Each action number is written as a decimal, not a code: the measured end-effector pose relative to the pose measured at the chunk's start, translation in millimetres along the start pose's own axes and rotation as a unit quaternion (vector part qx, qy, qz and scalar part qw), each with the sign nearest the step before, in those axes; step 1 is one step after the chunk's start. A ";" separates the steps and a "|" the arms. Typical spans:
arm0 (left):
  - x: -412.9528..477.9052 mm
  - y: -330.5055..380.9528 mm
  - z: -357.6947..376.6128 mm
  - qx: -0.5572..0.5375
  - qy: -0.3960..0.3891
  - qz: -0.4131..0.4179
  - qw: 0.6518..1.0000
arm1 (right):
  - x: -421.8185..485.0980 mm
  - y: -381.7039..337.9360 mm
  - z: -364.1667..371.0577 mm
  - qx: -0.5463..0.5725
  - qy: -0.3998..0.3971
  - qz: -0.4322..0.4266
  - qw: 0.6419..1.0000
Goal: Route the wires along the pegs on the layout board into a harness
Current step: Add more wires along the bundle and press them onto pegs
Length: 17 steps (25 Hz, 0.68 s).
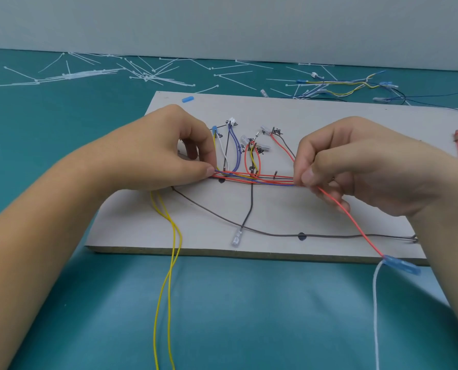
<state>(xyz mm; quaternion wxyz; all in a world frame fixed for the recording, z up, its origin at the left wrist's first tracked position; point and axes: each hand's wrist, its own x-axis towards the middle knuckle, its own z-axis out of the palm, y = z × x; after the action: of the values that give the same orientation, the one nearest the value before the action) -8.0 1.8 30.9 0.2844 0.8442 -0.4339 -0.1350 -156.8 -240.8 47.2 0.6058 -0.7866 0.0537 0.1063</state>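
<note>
As our left hand (166, 153) and right hand (361, 166) pinch it, the wire bundle (262, 180) lies straight.
Red, blue, yellow strands together.

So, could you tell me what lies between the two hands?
Head view: a bundle of red, blue and yellow wires stretches from left hand to right hand.

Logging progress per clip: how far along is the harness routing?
Done: coloured branches reach their marks on the layout board. In hand: left hand and right hand pinch the horizontal bundle at its ends. Left: yellow wires and a red wire trail off the board; cable ties lie loose.
</note>
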 end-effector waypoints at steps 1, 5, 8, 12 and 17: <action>0.0 0.2 -0.1 -0.005 -0.005 0.000 1.000 | -0.4 0.3 0.0 -0.003 -0.008 0.000 1.000; 0.7 0.0 0.5 -0.026 -0.016 -0.008 0.999 | -2.2 2.7 0.5 -0.014 -0.056 -0.012 0.998; 2.4 -1.3 0.7 -0.019 -0.029 -0.012 0.999 | -4.6 3.4 2.5 -0.030 -0.115 -0.020 0.993; 2.3 -1.5 1.2 -0.022 -0.037 -0.016 0.999 | -4.9 3.4 8.1 -0.051 -0.157 -0.020 0.986; 0.0 4.3 0.1 -0.032 -0.021 -0.003 0.999 | -1.7 3.5 5.5 -0.029 -0.085 -0.019 0.996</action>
<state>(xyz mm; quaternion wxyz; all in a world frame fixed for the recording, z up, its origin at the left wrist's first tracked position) -10.9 -0.3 33.4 0.3012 0.8330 -0.4328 -0.1676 -159.7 -236.5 43.0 0.5868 -0.7930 -0.0159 0.1627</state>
